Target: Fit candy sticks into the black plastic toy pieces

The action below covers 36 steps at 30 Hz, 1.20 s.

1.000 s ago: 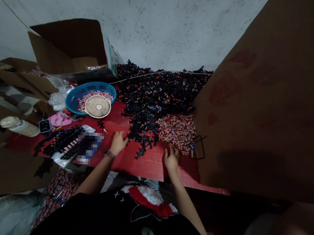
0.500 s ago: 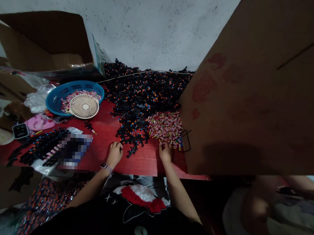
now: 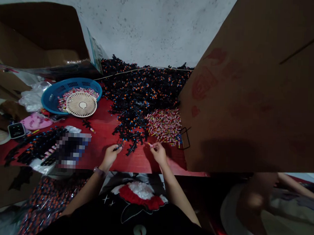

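My left hand (image 3: 111, 155) is closed in a pinch on a small black part with coloured tips, just above the red table (image 3: 144, 162). My right hand (image 3: 157, 152) pinches a small pink-and-red piece near its fingertips. Both hands hover at the near edge of a big heap of black parts (image 3: 142, 92) dotted orange and blue. A smaller pile of pink and red pieces (image 3: 165, 125) lies right of that heap, just beyond my right hand.
A blue basket (image 3: 51, 96) holding pink pieces and a round cream fan (image 3: 81, 104) stands at the left. A large cardboard sheet (image 3: 251, 101) walls off the right. Cardboard boxes (image 3: 38, 39), plastic bags and black parts (image 3: 36, 145) crowd the left. Another person's limbs (image 3: 257, 198) show lower right.
Both hands have lifted off the piles and drawn back toward me, each now pinching a small piece. The view shifted slightly left.
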Each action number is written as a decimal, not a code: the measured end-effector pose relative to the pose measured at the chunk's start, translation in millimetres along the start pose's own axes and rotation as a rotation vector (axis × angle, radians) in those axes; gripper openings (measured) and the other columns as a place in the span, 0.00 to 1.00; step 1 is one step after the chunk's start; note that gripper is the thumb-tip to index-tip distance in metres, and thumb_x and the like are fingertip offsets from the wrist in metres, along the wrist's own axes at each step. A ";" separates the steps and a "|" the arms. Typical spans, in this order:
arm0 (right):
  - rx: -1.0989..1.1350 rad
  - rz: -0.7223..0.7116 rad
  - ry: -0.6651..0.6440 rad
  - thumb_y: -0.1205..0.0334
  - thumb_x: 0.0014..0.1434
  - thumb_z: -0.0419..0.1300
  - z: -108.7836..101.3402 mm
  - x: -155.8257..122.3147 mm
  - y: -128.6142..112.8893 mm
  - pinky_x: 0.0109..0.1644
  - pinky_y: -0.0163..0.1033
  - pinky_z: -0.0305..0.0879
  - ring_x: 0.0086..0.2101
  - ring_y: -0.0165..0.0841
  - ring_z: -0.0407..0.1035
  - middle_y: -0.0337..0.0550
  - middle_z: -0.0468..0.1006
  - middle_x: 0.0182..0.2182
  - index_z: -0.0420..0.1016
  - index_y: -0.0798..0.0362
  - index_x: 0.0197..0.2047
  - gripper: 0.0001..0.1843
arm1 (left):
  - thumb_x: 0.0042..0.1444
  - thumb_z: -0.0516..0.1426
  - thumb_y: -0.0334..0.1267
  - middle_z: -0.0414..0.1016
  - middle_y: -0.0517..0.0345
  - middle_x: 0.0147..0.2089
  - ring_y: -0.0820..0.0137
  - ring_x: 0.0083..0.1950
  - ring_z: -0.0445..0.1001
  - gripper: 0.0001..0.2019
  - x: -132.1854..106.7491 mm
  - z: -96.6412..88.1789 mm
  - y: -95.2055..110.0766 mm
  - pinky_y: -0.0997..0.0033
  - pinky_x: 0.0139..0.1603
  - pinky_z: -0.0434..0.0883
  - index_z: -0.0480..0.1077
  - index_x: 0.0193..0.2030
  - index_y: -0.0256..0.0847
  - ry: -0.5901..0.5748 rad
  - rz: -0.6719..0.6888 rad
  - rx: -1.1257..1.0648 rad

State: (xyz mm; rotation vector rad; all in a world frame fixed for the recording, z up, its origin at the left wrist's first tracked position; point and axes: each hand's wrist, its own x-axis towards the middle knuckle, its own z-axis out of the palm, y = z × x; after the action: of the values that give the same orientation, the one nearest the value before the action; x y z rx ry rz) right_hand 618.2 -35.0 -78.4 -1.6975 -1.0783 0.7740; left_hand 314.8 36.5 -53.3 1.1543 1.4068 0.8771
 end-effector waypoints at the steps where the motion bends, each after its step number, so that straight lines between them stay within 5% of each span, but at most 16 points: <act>1: 0.037 -0.007 -0.025 0.36 0.61 0.65 4.4 -7.9 -7.2 0.41 0.42 0.72 0.33 0.38 0.73 0.40 0.79 0.29 0.72 0.47 0.37 0.22 | 0.47 0.74 0.59 0.79 0.60 0.30 0.65 0.37 0.80 0.24 -3.5 2.8 3.4 0.68 0.42 0.75 0.75 0.33 0.41 -0.020 -0.006 -0.027; 7: 0.460 0.059 -0.304 0.32 0.56 0.77 26.1 -45.9 -54.7 0.44 0.41 0.74 0.35 0.35 0.76 0.38 0.82 0.34 0.72 0.48 0.36 0.30 | 0.37 0.82 0.56 0.86 0.53 0.37 0.65 0.38 0.85 0.30 -30.4 34.9 42.5 0.66 0.43 0.81 0.78 0.37 0.38 -0.217 -0.120 -0.435; 11: 0.575 0.120 -0.431 0.27 0.64 0.69 25.2 -61.2 -77.9 0.41 0.42 0.74 0.32 0.36 0.76 0.35 0.80 0.30 0.63 0.45 0.39 0.32 | 0.39 0.83 0.54 0.85 0.56 0.41 0.64 0.42 0.88 0.33 -47.0 50.1 72.9 0.65 0.44 0.86 0.74 0.43 0.41 -0.167 -0.087 -0.590; 16: 0.252 -0.138 -0.242 0.41 0.76 0.62 13.6 -78.3 -103.4 0.50 0.43 0.74 0.42 0.37 0.75 0.42 0.79 0.41 0.70 0.46 0.49 0.18 | 0.45 0.80 0.59 0.82 0.62 0.39 0.67 0.40 0.87 0.33 -61.4 56.1 92.8 0.65 0.41 0.89 0.70 0.43 0.43 -0.056 0.069 -0.537; 21: 0.159 -0.283 -0.210 0.51 0.79 0.59 9.5 -80.8 -115.5 0.52 0.44 0.76 0.45 0.38 0.76 0.46 0.79 0.45 0.70 0.47 0.54 0.10 | 0.51 0.78 0.58 0.83 0.61 0.40 0.67 0.40 0.87 0.30 -73.2 60.7 102.8 0.66 0.39 0.90 0.69 0.44 0.43 0.029 0.171 -0.492; 28: 0.080 -0.481 -0.164 0.57 0.82 0.55 11.8 -78.6 -118.9 0.50 0.44 0.77 0.41 0.38 0.75 0.44 0.79 0.43 0.63 0.48 0.76 0.23 | 0.51 0.79 0.56 0.84 0.60 0.39 0.66 0.39 0.88 0.30 -76.6 61.8 108.1 0.66 0.37 0.90 0.69 0.44 0.42 0.044 0.186 -0.515; 32: -0.111 -0.616 -0.177 0.60 0.83 0.52 6.1 -73.9 -123.5 0.53 0.49 0.76 0.42 0.41 0.74 0.48 0.80 0.43 0.69 0.47 0.77 0.24 | 0.49 0.80 0.56 0.84 0.59 0.41 0.66 0.39 0.89 0.31 -76.0 62.7 104.6 0.66 0.38 0.90 0.69 0.43 0.42 0.045 0.144 -0.539; 36: -0.171 -0.692 -0.184 0.61 0.83 0.51 3.0 -71.2 -124.0 0.52 0.49 0.77 0.40 0.42 0.73 0.46 0.79 0.39 0.62 0.48 0.84 0.30 | 0.48 0.80 0.55 0.84 0.60 0.40 0.65 0.39 0.89 0.31 -74.3 63.0 103.2 0.66 0.37 0.90 0.68 0.42 0.42 0.088 0.124 -0.564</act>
State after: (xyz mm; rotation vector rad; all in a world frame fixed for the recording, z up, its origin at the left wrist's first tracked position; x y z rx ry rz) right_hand 547.6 -78.6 38.2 -1.2587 -1.7663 0.3964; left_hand 392.7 -13.1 54.4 0.7793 1.0588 1.3235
